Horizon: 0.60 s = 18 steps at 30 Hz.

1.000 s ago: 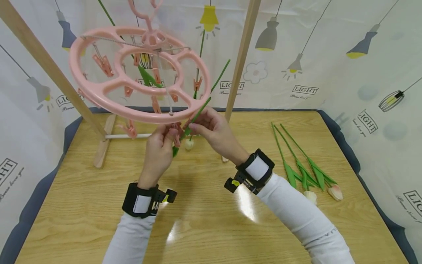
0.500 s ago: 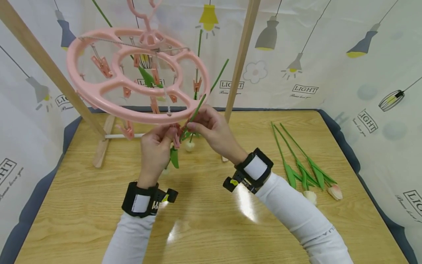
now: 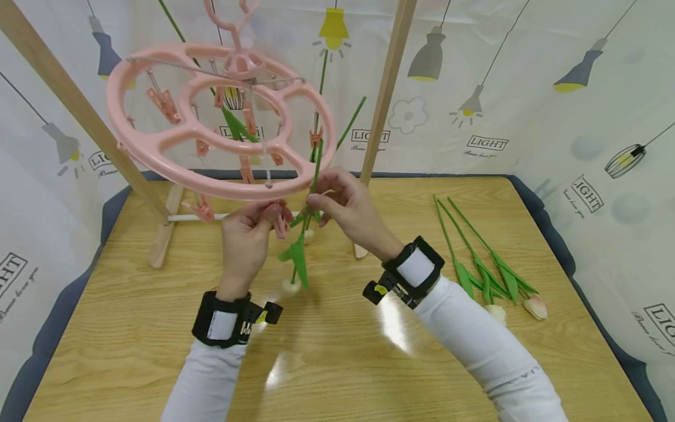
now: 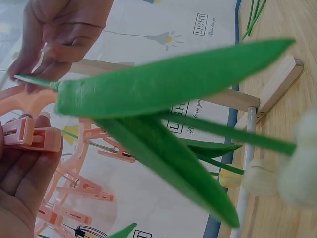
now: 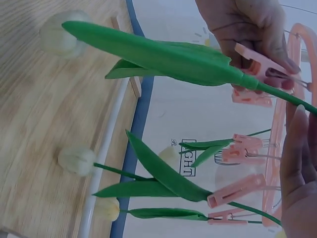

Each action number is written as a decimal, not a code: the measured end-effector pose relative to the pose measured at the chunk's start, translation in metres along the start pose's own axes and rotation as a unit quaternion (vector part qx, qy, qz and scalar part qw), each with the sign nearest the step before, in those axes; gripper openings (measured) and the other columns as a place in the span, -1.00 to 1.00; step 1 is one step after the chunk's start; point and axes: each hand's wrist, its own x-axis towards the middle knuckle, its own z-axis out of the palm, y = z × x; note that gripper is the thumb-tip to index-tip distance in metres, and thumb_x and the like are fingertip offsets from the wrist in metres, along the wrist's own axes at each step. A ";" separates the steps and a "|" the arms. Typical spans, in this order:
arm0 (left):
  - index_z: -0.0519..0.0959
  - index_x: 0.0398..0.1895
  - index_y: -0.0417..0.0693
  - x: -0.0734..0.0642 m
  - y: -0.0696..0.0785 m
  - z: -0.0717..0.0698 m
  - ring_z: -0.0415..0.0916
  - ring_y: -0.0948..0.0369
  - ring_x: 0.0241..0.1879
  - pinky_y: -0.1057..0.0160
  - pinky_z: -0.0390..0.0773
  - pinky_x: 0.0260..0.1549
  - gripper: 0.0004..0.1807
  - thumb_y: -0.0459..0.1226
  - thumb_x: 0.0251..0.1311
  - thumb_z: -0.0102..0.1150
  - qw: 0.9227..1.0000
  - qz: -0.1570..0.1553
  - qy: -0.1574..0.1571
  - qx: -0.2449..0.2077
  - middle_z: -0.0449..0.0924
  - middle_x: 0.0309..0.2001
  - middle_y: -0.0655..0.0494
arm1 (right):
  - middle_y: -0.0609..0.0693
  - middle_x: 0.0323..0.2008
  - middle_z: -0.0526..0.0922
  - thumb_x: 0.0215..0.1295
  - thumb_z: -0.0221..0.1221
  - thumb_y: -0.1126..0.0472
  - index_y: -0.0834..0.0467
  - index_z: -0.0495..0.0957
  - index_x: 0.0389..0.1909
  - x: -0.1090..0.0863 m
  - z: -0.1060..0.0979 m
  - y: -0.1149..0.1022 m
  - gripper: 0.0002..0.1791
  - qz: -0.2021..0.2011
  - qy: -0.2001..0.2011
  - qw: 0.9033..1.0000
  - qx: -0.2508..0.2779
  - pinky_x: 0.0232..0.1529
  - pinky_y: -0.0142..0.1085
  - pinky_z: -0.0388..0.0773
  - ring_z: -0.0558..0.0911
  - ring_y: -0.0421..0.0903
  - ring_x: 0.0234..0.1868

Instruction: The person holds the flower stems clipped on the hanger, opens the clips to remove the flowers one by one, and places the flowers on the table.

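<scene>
My left hand point(image 3: 245, 243) grips a pink clothespin point(image 3: 281, 227) hanging below the near rim of a pink round clip hanger point(image 3: 211, 186). The right wrist view shows this clothespin point(image 5: 260, 64) between thumb and fingers. Just right of it, my right hand point(image 3: 345, 208) pinches the stem of a white artificial tulip point(image 3: 299, 261) with green leaves. Its bloom point(image 3: 291, 286) points down and its stem rises past the rim. In the left wrist view the tulip's leaves point(image 4: 163, 84) stand apart from the clothespin point(image 4: 32, 135).
Other tulips hang upside down from clothespins point(image 5: 237, 191) on the hanger. Wooden posts point(image 3: 387, 88) and a white crossbar point(image 3: 205, 217) frame it. Several tulips point(image 3: 487, 269) lie on the right of the wooden table point(image 3: 337, 363). A printed cloth point(image 3: 527, 88) stands behind.
The tulip has shifted right, away from the clothespin, and its stem is more upright. Its leaves and bloom now show below the hands. My left hand has moved slightly left, still gripping the clothespin.
</scene>
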 end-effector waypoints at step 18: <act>0.46 0.16 -0.39 -0.005 0.001 -0.010 0.57 0.29 -0.37 0.49 0.63 -0.28 -0.66 -0.41 0.38 -0.01 0.993 -0.037 -0.094 -0.062 0.64 -0.23 0.24 | -0.17 -0.32 0.57 0.33 -0.01 0.57 0.53 0.29 -0.02 -0.004 -0.037 -0.004 -0.76 -0.029 0.075 0.997 -0.006 -0.29 -0.46 0.69 0.60 -0.20 -0.34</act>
